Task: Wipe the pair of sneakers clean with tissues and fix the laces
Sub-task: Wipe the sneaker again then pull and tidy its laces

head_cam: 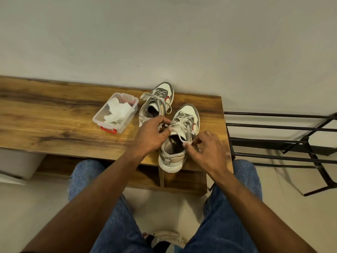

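From my head camera I look down on a wooden table (54, 114) that runs across the middle of the frame against a pale wall (164, 33). Two white, grey and red sneakers stand on it, right of centre, toes pointing to the wall. The far sneaker (158, 101) has its laces tied in a bow. The near sneaker (179, 139) sits at the table's front edge, its heel just over the lip. My left hand (152, 136) pinches a lace (179, 122) at the near sneaker's left side, fingers curled round it. My right hand (206, 149) pinches another lace end at the shoe's right side, thumb and forefinger closed on it. Left of the far sneaker, just beside it, stands a clear plastic box (116, 114) with a red clasp, holding crumpled white tissues (118, 111). My knees in blue jeans (231, 216) fill the lower frame. A black metal rack (291, 143) stands at right.
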